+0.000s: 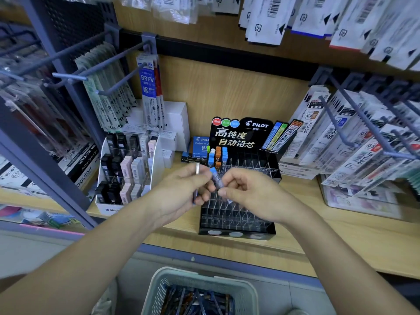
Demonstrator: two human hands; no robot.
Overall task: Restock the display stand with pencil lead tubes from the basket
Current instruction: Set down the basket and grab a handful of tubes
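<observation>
**newbie_q:** so where's the lead tube right now?

**shelfguy:** One blue-capped lead tube [217,180], flat clear plastic, tilted. The right hand [247,194] pinches it between thumb and fingertips. The left hand [179,192] curls round a second slim tube [196,178], seen edge-on, pale on top and blue at the bottom.

**newbie_q:** and the stand?

**shelfguy:** One black display stand [236,220] right under both hands, with clear plastic dividers making rows of little slots. Just beyond the fingertips there's a small bunch of stocked tubes [218,155] with blue, orange and white caps, too blurry to count properly. Below the wrists sits one pale perforated plastic basket [159,292] holding loose tubes [195,301]. The stand sits on a wooden shelf [341,242].
</observation>
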